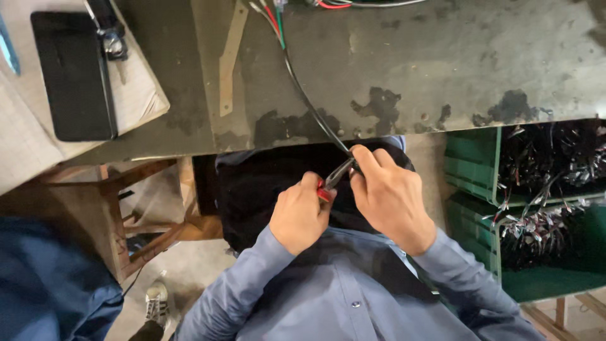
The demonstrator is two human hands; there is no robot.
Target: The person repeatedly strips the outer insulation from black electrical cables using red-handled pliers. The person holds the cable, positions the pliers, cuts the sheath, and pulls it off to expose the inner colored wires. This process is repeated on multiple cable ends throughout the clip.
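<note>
My left hand [298, 218] grips a pair of small pliers [335, 179] with red handles, jaws pointing up and to the right. My right hand [388, 197] pinches the end of a black cable [309, 101] right at the plier jaws, just below the table edge and over my dark lap. The cable runs up across the worn grey table [442, 63] to a bunch of red, green and white wires [273, 19] at the top edge.
Two green crates [473, 170] full of wire bundles stand at the right. A black flat device [74, 76] lies on a pale pad at upper left. A wooden stool [120, 208], another person's blue clothing [44, 284] and a shoe [155, 302] are at the left.
</note>
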